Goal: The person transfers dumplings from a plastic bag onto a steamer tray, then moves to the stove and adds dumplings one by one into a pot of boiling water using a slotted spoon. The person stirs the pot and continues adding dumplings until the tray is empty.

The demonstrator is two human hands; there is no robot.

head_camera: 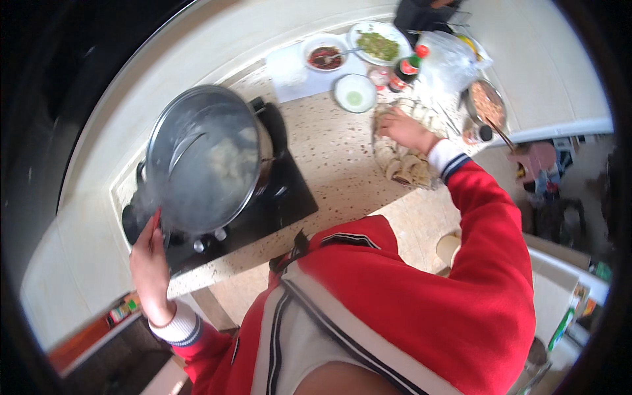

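Note:
My left hand grips a red handle at the near-left rim of a large steel pot. What the handle belongs to is lost in steam. Cloudy water in the pot holds pale dumplings, blurred by the vapour. To the right, my right hand reaches onto uncooked dumplings laid in rows on the counter. Its fingertips touch the ones near the left side; whether they pinch one is hidden.
The pot stands on a black gas stove. Behind the dumplings are a small bowl, a sauce bowl, a plate of chopped greens, a sauce bottle and a plastic bag. A meat-filling bowl with chopsticks stands right.

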